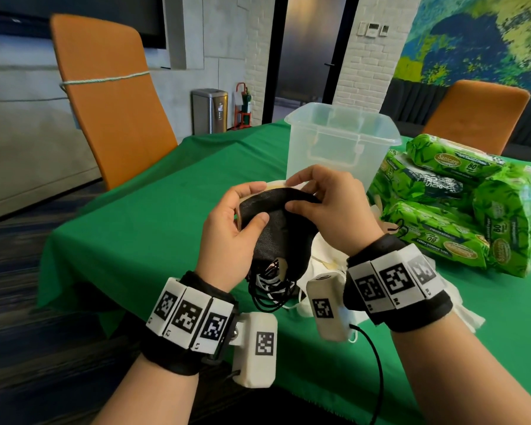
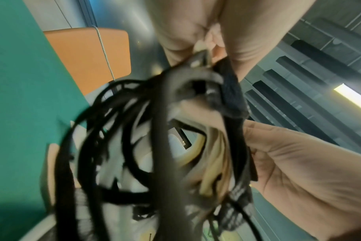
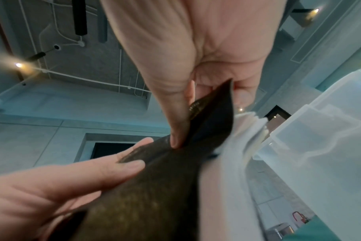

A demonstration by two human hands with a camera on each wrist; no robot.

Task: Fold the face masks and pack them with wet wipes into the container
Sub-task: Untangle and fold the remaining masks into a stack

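Four Sanicare wipe packs (image 1: 454,167), "80".

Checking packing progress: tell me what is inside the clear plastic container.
Through the translucent walls of the clear plastic container, no masks or wipes show. Its lower front is covered by both hands and the black fabric face mask.
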